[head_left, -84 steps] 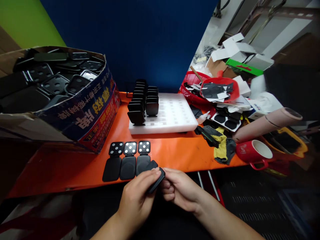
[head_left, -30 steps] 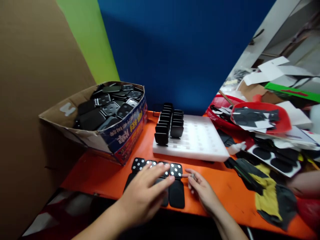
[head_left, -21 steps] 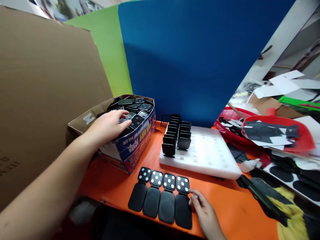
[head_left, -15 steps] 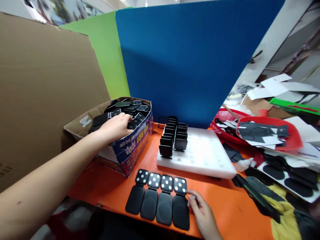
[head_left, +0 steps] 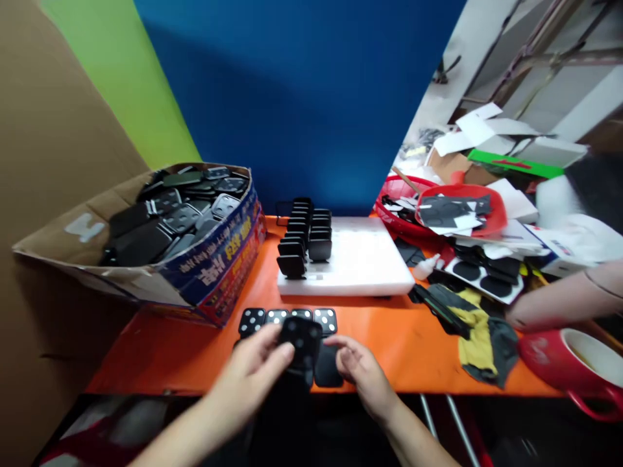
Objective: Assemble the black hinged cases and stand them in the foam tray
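Observation:
My left hand [head_left: 260, 363] is closed on a black hinged plate [head_left: 300, 340], its square end with spots tilted up in front of me and blurred. Below the fingers, the longer part of that plate is hard to see against the dark background. Behind it lies a row of similar black hinged plates [head_left: 325, 320] whose square ends carry pale dots; the held one partly covers them. Close to the rightmost plate's lower flap [head_left: 329, 364] is my right hand [head_left: 363, 373], index finger stretched out and the others loosely bent, with nothing visible in it.
A cardboard box [head_left: 219, 279] full of black plates stands on the left. On the orange table [head_left: 389, 350], a white foam block [head_left: 370, 259] holds upright black pieces [head_left: 292, 256]. Red baskets [head_left: 496, 217], a yellow-grey glove [head_left: 474, 344], a red mug [head_left: 549, 357] and another person's arm [head_left: 559, 301] are at right.
My left hand has come out of the box and over the row, bringing a black hinged plate. The right hand stays beside the row. The view has shifted right and down.

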The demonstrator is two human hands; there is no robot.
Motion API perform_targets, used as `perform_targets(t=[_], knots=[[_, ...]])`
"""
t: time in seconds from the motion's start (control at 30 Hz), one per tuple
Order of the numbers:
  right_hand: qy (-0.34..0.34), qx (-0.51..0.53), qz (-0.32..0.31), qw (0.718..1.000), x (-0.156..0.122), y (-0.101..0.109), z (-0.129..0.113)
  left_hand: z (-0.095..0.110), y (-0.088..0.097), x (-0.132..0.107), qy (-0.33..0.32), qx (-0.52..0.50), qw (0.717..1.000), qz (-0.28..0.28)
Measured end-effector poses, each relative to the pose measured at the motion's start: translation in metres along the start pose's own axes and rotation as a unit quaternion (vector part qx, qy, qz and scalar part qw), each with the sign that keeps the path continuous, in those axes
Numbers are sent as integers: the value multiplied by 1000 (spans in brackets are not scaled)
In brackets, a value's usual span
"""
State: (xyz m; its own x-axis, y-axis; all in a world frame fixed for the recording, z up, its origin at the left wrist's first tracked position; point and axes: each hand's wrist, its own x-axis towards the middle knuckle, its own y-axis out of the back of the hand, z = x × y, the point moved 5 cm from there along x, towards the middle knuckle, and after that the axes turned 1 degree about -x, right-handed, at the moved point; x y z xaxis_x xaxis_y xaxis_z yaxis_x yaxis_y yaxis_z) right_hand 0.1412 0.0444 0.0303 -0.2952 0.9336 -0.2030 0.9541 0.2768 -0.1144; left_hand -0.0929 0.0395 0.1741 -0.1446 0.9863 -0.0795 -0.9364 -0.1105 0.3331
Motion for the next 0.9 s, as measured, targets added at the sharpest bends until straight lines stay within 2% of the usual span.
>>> perform_targets(t=[0.03,0.07,0.1,0.17,0.23,0.33,0.4,0.53,0.63,0.7,0.8,0.9], knots=[[-1,12,-29,999,-3,-5,-5,-21,-39,-12,17,-49,994,-98],[-3,14,-45,999,-6,-9,-10,-40,-71,-23,41,-104,980,-162],[-10,12,-48,999,-8,-11,-12,-58,-95,-32,68,-153,968,-186],[-35,25,-27,999,-9,-9,-14,-84,-126,-47,130,-245,939,-203],[-62,59,5,996,-9,-6,-12,-96,-141,-57,196,-323,900,-218],[-52,31,34,998,-7,0,-11,-98,-148,-70,292,-376,844,-247],[-6,-54,38,998,-6,2,-15,-97,-148,-73,322,-372,836,-244],[52,-181,34,981,-3,4,-18,-97,-149,-74,328,-364,841,-230],[33,-215,22,976,-3,9,-14,-98,-150,-74,331,-371,838,-227],[27,-239,35,970,-5,16,-17,-99,-148,-72,327,-375,841,-213],[67,-318,56,944,-12,21,-32,-103,-145,-67,315,-362,858,-182],[82,-403,16,911,-21,11,-44,-110,-145,-64,290,-334,879,-178]])
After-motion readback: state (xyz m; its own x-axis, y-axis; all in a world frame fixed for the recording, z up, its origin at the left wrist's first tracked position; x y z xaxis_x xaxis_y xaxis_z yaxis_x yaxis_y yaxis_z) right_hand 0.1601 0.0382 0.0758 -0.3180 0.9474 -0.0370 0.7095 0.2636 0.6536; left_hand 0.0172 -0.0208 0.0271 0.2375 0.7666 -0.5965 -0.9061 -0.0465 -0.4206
